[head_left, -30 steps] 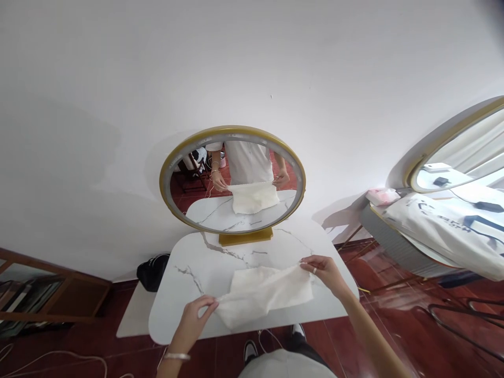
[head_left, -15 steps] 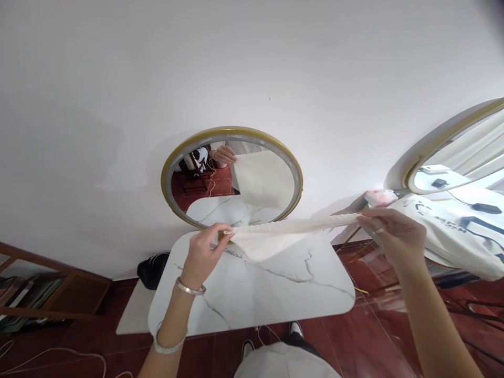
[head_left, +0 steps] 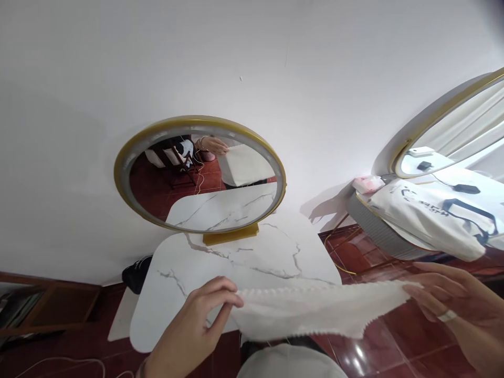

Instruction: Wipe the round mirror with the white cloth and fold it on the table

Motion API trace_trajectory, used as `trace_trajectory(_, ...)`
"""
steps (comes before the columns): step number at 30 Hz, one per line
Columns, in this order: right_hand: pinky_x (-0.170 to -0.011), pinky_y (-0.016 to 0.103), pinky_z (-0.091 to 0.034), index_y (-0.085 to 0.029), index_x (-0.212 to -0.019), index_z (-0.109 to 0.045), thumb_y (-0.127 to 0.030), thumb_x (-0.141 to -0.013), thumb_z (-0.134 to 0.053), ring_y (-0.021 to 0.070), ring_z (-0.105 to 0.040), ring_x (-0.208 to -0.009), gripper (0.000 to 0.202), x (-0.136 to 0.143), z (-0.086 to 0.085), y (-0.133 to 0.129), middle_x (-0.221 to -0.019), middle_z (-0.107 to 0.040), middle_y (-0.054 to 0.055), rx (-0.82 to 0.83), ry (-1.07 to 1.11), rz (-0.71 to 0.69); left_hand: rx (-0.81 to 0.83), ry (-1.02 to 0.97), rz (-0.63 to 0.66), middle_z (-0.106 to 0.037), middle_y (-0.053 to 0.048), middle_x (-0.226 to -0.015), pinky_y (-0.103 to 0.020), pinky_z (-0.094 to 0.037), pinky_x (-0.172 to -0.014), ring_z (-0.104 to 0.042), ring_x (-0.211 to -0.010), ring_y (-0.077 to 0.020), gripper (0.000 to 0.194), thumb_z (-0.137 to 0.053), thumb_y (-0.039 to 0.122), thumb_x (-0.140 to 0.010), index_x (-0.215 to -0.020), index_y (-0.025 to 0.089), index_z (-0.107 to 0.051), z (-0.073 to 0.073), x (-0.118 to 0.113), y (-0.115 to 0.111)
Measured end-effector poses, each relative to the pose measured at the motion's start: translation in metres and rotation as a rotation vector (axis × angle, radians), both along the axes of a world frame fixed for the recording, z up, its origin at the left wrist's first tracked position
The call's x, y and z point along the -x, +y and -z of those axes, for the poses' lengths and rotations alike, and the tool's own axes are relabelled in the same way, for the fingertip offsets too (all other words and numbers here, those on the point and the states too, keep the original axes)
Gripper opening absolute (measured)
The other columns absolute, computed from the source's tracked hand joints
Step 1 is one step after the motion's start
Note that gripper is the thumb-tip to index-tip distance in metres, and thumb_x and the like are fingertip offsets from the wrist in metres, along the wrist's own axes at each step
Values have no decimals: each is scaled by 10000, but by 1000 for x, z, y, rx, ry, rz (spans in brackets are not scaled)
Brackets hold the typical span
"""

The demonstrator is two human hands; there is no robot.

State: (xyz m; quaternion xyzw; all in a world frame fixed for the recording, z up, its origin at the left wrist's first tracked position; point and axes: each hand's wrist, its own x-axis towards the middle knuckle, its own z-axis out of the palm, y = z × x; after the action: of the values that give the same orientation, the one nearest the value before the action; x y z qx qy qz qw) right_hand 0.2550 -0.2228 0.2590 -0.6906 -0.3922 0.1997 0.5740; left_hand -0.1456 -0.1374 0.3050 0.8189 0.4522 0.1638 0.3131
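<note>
A thin white cloth (head_left: pixel 311 311) with a jagged edge hangs stretched between my two hands, above the near edge of the marble-patterned table (head_left: pixel 173 257). Its left corner is pinched between the thumb and fingers of my left hand (head_left: pixel 199 323). At the other end, my right hand (head_left: pixel 452 304) grips the right corner, out over the red floor; this hand is slightly blurred. The round gold-rimmed mirror (head_left: pixel 202 178) stands on the table beyond the cloth and reflects a hand holding it.
To the right a second table holds a white printed cloth bag (head_left: pixel 429 210), a pink-and-white pack (head_left: pixel 368 184) and another gold-rimmed mirror (head_left: pixel 405 144). A black bag (head_left: pixel 136 274) sits left of the table. A wooden shelf (head_left: pixel 51 310) and a cable (head_left: pixel 66 359) are at lower left.
Both hands have come down and closer to me with the cloth, away from the mirror. The cloth now shows more of its surface. The view has shifted.
</note>
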Motion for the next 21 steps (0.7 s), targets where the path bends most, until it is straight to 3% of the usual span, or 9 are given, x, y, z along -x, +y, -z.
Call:
trace_trajectory(3,-364,230,-497,-249,-1014,-663,-430,-551,-868,182,-647,-559,538,-20,20,23,-784,-711,50,116,150,-89,-59,39,-21,-678,-28,-926,-279,-539,-689,-629,-747,-167,243,-478,294,-900,-874,266,-718,14,-23,16)
trace_trajectory(5,-454,254,-558,-221,-1009,-649,-438,-557,-870,179,-660,-595,549,-31,43,52,-781,-699,39,145,257,-152,-58,99,-73,-679,-19,-971,-272,-522,-641,-581,-605,-125,262,-463,223,-877,-892,253,-723,34,-39,34)
trace_trajectory(7,-589,307,-609,-196,-991,-634,-457,-572,-860,196,-690,-665,543,-36,72,88,-775,-693,37,147,339,-201,-5,126,-136,-680,-16,-989,-260,-513,-627,-552,-538,-97,303,-436,148,-851,-884,232,-725,65,-55,59)
trace_trajectory(9,-664,354,-617,-182,-941,-614,-492,-546,-858,221,-709,-696,558,-36,105,128,-741,-689,38,163,370,-238,53,122,-211,-679,-28,-983,-249,-527,-689,-611,-613,-105,289,-446,115,-834,-866,202,-720,101,-71,87)
trace_trajectory(12,-674,387,-614,-179,-837,-594,-523,-488,-846,241,-711,-664,551,-30,151,182,-672,-678,39,219,358,-278,72,134,-319,-668,-57,-970,-248,-541,-776,-668,-752,-129,227,-490,113,-827,-870,165,-706,156,-91,127)
trace_trajectory(15,-674,404,-611,-180,-789,-587,-509,-505,-817,241,-708,-649,492,-27,188,223,-679,-669,44,258,311,-281,55,158,-386,-657,-82,-995,-288,-546,-839,-679,-835,-154,248,-473,88,-826,-922,150,-694,196,-105,154)
trace_trajectory(18,-692,414,-605,-176,-817,-597,-489,-525,-803,251,-712,-715,475,-31,214,246,-784,-678,65,272,233,-279,23,171,-432,-626,-130,-1154,-376,-498,-984,-635,-1075,-220,318,-453,84,-833,-1066,134,-662,220,-112,163)
trace_trajectory(21,-795,431,-584,-181,-1020,-599,-530,-618,-748,271,-704,-911,552,-31,229,250,-1010,-678,109,234,157,-311,-1,182,-462,-489,-173,-1396,-419,-413,-1096,-463,-1327,-268,425,-449,94,-839,-1244,105,-573,236,-114,148)
